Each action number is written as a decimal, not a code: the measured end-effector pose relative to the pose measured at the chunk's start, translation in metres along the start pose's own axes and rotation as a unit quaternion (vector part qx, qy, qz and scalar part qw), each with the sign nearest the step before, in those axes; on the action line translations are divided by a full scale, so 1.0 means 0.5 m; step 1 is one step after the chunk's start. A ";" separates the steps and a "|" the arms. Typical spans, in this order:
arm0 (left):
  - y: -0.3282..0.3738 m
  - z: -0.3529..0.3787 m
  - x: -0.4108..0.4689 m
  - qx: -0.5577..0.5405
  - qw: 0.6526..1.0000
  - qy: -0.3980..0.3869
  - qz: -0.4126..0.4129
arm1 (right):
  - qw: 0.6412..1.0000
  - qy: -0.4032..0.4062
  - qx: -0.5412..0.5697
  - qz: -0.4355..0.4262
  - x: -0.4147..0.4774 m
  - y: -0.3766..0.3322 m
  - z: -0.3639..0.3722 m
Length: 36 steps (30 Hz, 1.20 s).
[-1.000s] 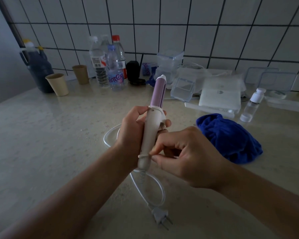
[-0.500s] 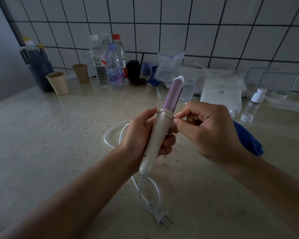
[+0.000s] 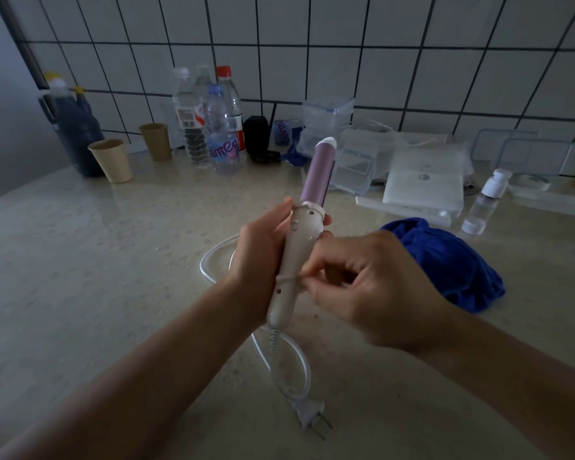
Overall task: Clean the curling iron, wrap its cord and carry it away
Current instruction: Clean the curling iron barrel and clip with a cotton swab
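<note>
My left hand grips the white handle of the curling iron, which stands tilted above the counter with its lilac barrel pointing up and away. My right hand pinches the white cord where it lies across the lower handle. The rest of the cord loops loosely on the counter behind and below the handle. Its two-pin plug lies near the front edge. A crumpled blue cloth sits to the right of my hands.
Along the tiled wall stand a dark jug, two paper cups, several water bottles, clear plastic boxes and a flat white box. A small spray bottle stands at the right. The beige counter spreads left.
My right hand has come down from the top of the handle to its lower part, bringing the cord across the handle. The iron has tipped slightly more upright.
</note>
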<state>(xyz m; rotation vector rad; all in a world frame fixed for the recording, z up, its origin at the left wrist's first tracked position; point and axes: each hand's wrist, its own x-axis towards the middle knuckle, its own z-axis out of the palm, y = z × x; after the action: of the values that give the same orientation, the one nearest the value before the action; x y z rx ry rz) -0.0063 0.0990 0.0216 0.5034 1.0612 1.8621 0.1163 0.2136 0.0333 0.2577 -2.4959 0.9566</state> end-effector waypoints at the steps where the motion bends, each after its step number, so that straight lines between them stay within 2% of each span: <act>1: -0.001 0.002 0.000 0.007 1.000 -0.003 -0.004 | 0.999 0.030 0.009 0.008 0.005 0.006 -0.008; 4: -0.007 0.006 -0.003 -0.001 0.999 -0.039 -0.016 | 0.992 0.122 -0.003 0.030 0.019 0.025 -0.040; 6: -0.010 0.002 -0.002 -0.011 0.999 -0.048 -0.015 | 0.987 0.154 -0.020 0.039 0.025 0.034 -0.052; 11: -0.008 -0.005 0.000 -0.005 0.999 -0.051 0.005 | 0.990 0.137 -0.003 0.031 0.021 0.034 -0.040; 18: -0.005 -0.002 -0.003 0.000 0.998 -0.067 0.008 | 0.986 0.163 0.027 0.020 0.018 0.039 -0.034; 23: -0.001 -0.003 -0.004 0.053 0.998 -0.025 0.026 | 0.984 0.176 0.023 0.005 0.019 0.045 -0.038; 30: -0.001 0.006 -0.009 0.099 0.995 -0.016 0.007 | 0.981 0.193 0.013 0.013 0.022 0.046 -0.040; 36: 0.001 0.013 -0.012 0.100 0.993 -0.021 0.059 | 0.981 0.195 0.021 0.007 0.024 0.034 -0.044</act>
<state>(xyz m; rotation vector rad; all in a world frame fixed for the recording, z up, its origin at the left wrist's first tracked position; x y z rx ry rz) 0.0009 0.0969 0.0259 0.7332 1.2177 1.8478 0.1078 0.2407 0.0436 0.0574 -2.1242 0.9616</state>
